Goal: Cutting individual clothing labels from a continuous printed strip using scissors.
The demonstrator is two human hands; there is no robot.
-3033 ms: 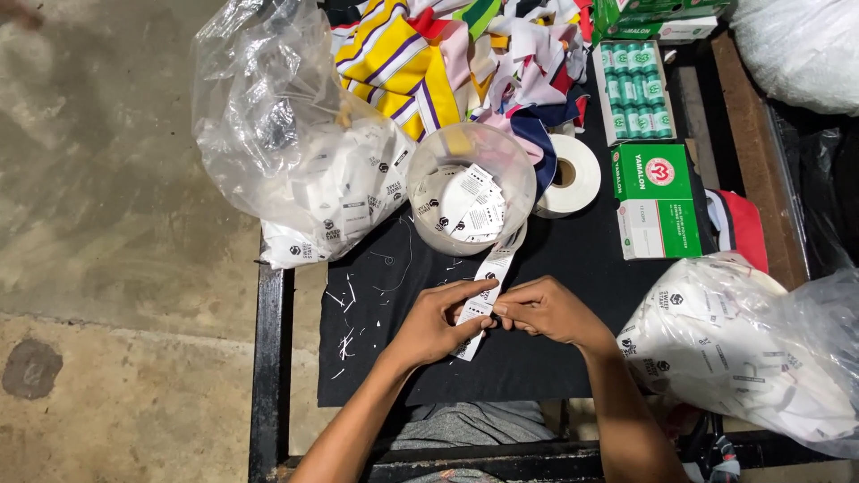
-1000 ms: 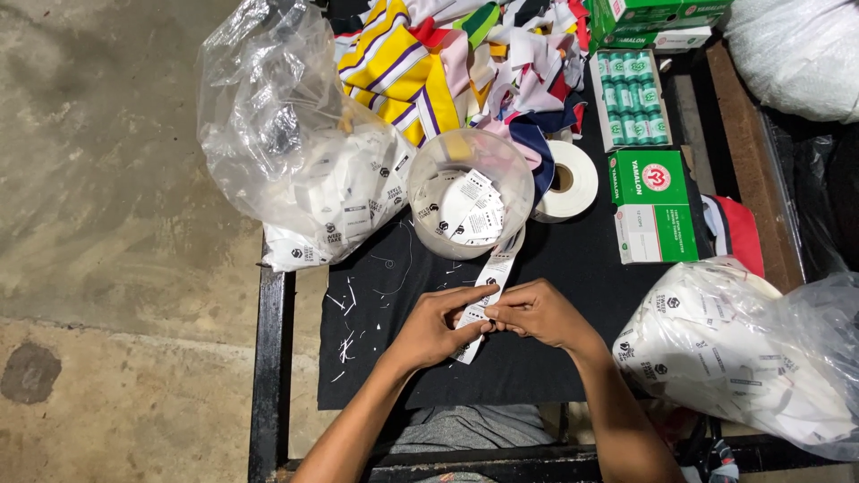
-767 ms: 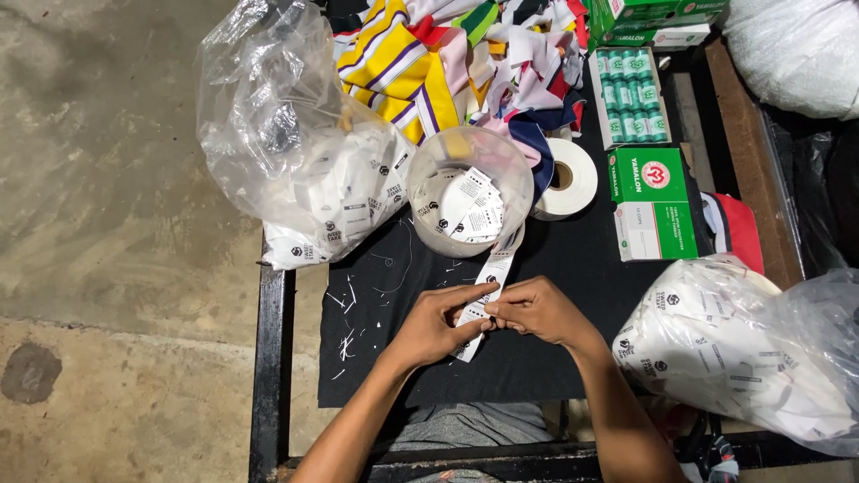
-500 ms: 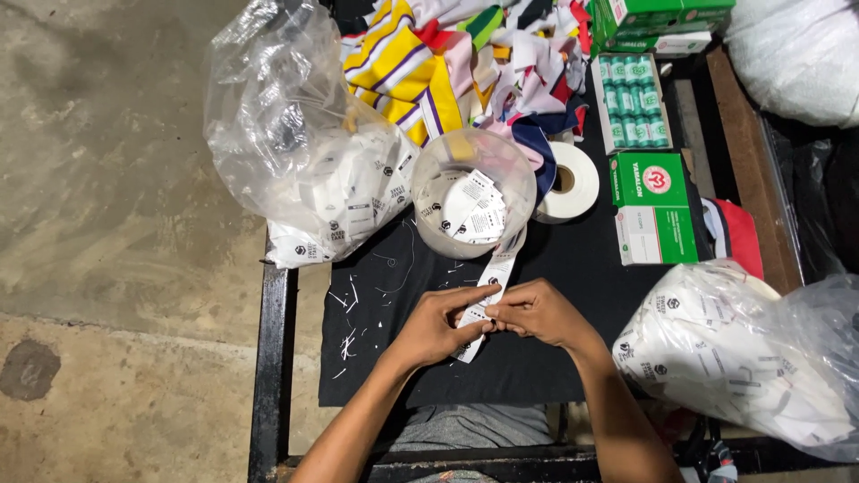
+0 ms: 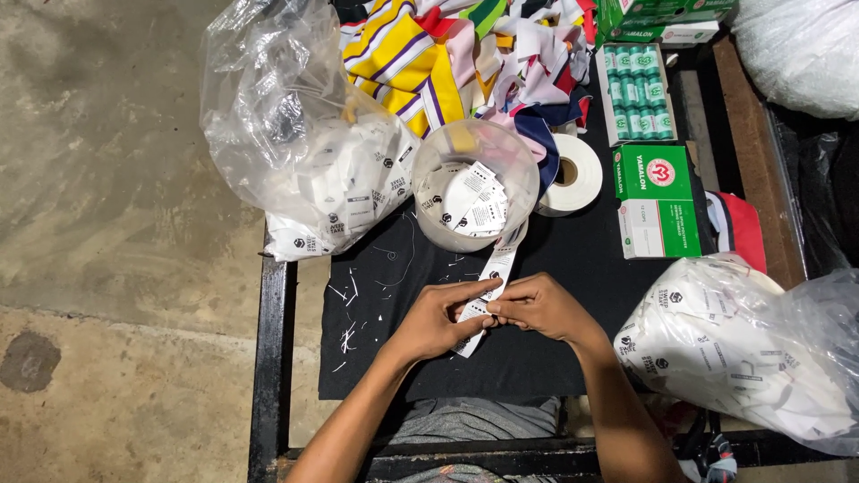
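My left hand [image 5: 436,319] and my right hand [image 5: 540,307] meet over a black cloth [image 5: 528,358] on the table, both pinching a white printed label strip [image 5: 497,266]. The strip runs up from my fingers to a clear round tub [image 5: 474,186] that holds a coil of the same labels. Its lower end pokes out below my left hand.
A clear bag of white labels [image 5: 309,161] lies at the left, another bag of labels [image 5: 743,358] at the right. A white tape roll [image 5: 573,174], green boxes [image 5: 656,201], a tray of green spools [image 5: 637,94] and colourful fabric scraps [image 5: 447,54] lie behind. Thread bits litter the cloth.
Both hands have stayed on the label strip in nearly the same spot; only the camera view has shifted slightly.
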